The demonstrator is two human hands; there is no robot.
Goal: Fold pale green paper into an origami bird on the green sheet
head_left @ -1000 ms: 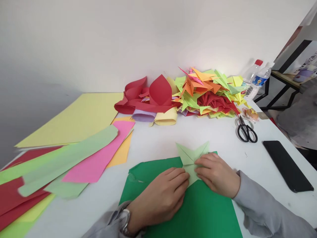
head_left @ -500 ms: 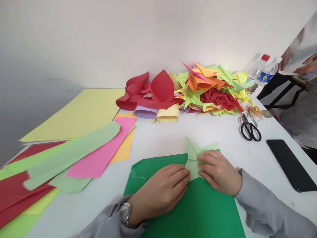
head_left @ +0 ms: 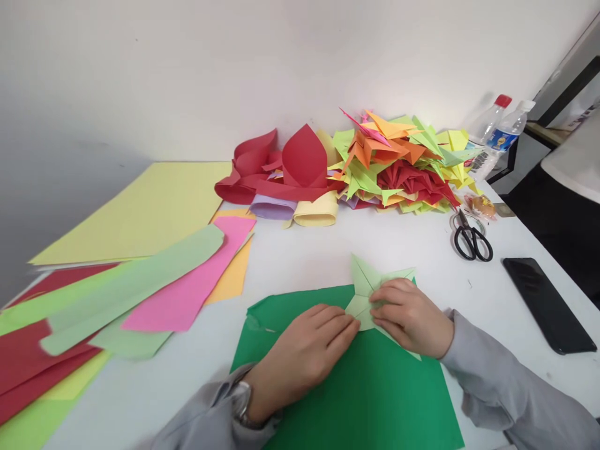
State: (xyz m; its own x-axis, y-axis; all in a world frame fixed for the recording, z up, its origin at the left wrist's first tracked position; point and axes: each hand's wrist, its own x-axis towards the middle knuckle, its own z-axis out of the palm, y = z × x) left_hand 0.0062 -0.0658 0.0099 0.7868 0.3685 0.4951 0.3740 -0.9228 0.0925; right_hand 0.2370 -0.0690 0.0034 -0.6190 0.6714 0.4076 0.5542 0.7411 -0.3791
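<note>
A pale green folded paper star (head_left: 364, 279) lies on a sheet of dark green paper (head_left: 370, 400), two of its points reaching past the sheet's far edge. My left hand (head_left: 312, 347) has its fingers pressed together, their tips on the star's lower left part. From the other side my right hand (head_left: 409, 317) grips the star with bent fingers, covering its right part. One point shows below that hand. My left palm is hidden, and a watch (head_left: 242, 400) sits on that wrist.
Coloured paper strips (head_left: 140, 284) and yellow sheets (head_left: 135, 209) lie left. At the wall are red rolled paper pieces (head_left: 304, 159) and a heap of folded paper stars (head_left: 398, 162). Scissors (head_left: 472, 242), a black phone (head_left: 548, 305) and plastic bottles (head_left: 504, 134) stand or lie right.
The view has shifted slightly. Another person's hands at the far right have left the view. A lower point of the star now shows beneath my right hand; both hands stay at the star.
</note>
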